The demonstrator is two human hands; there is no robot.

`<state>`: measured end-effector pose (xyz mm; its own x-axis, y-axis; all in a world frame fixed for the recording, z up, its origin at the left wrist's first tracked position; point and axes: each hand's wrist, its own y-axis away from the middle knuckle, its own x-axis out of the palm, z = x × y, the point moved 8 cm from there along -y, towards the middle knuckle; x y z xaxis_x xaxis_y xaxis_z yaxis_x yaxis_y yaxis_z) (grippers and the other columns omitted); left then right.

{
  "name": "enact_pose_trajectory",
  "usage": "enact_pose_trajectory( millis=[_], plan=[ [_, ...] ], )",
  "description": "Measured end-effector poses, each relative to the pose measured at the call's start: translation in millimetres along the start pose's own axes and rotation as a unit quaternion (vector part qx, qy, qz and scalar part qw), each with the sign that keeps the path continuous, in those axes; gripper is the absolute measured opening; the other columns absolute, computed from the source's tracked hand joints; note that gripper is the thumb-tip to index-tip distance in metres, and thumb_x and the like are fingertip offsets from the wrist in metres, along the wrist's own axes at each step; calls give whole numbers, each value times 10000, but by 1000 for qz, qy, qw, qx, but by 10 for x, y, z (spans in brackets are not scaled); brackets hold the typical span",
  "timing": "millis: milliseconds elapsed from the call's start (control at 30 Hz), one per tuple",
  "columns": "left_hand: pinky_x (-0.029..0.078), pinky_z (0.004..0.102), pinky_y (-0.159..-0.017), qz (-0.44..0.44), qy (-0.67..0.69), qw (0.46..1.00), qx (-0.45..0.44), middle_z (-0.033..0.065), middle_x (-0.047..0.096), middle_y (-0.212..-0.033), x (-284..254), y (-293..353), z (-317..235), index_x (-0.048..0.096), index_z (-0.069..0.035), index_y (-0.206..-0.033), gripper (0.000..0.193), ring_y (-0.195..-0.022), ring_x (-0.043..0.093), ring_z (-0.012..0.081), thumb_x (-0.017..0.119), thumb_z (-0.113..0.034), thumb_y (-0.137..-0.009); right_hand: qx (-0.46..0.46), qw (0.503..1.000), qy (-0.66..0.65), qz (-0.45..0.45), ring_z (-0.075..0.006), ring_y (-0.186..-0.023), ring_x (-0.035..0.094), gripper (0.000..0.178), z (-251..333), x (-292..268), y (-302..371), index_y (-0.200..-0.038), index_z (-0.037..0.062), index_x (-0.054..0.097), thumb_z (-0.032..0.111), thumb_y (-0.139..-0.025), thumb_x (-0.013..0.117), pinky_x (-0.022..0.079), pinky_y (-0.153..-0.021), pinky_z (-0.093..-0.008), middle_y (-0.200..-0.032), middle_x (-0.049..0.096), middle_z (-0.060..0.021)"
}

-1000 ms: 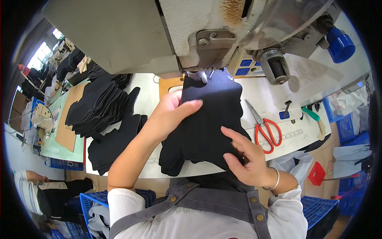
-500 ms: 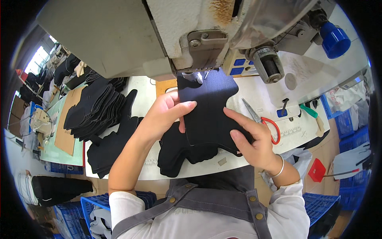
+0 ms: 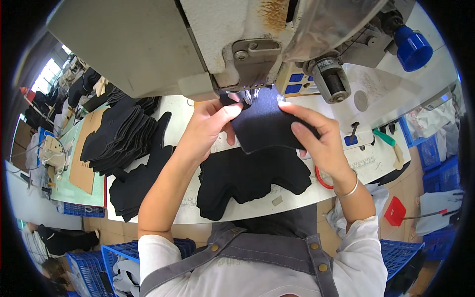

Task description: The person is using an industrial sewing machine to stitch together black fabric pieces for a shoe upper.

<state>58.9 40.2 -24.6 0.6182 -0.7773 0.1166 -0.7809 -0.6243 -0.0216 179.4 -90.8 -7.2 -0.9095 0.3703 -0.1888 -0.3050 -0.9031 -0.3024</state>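
Observation:
A black fabric piece lies under the presser foot of a sewing machine, lit by its lamp. My left hand pinches the piece's left edge, thumb on top, close to the foot. On the right side, my right hand grips the piece, its index finger and thumb lying on top and other fingers partly hidden. Directly in front, a stack of black cut pieces rests on the white table.
Left stand more stacked black pieces, with loose ones beside them. Red-handled scissors lie partly hidden by my right hand. Farther right is a green-handled tool. Blue baskets stand below the table.
Both hands have moved forward with the fabric piece, toward the presser foot. More of the stack in front shows. My right hand now covers most of the scissors.

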Motion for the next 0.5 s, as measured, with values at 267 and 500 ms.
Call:
enact_pose_trajectory(
  millis=[267,500],
  plan=[
    [411,228,-393,4,14,1000,-22,49,545,-650,-25,-17,13,554,-11,-883,200,-443,508,130,565,-176,-771,-4,1000,-9,-11,-22,-554,466,233,-30,-132,-203,-1041,52,597,128,-828,543,389,-436,-166,-728,554,2],
    [412,225,-414,5,-16,1000,1,36,515,-588,10,12,-40,550,-21,-834,177,-446,484,115,588,-177,-760,-17,999,17,-42,-37,-556,482,213,-110,-298,-391,-928,-11,589,161,-804,584,413,-438,-171,-740,563,-19]
  ],
)
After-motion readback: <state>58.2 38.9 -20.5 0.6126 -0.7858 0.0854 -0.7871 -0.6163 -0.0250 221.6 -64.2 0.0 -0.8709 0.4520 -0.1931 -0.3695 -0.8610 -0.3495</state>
